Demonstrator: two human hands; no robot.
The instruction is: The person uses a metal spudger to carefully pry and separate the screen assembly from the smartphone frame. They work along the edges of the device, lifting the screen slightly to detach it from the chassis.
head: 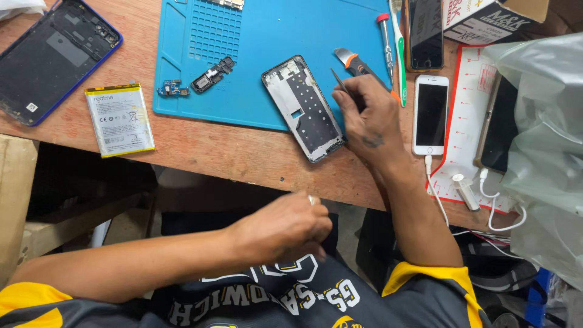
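Head view shows the right hand (pixel 364 118) pinching tweezers (pixel 340 82) beside the phone frame (pixel 303 109), which overhangs the blue mat (pixel 255 36) toward the counter (pixel 243 158) edge, while the left hand (pixel 285 228), clenched on something small, hangs below; a nudge could tip the frame off.

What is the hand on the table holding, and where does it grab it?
The right hand pinches thin metal tweezers near their back end, tips pointing up over the blue mat.
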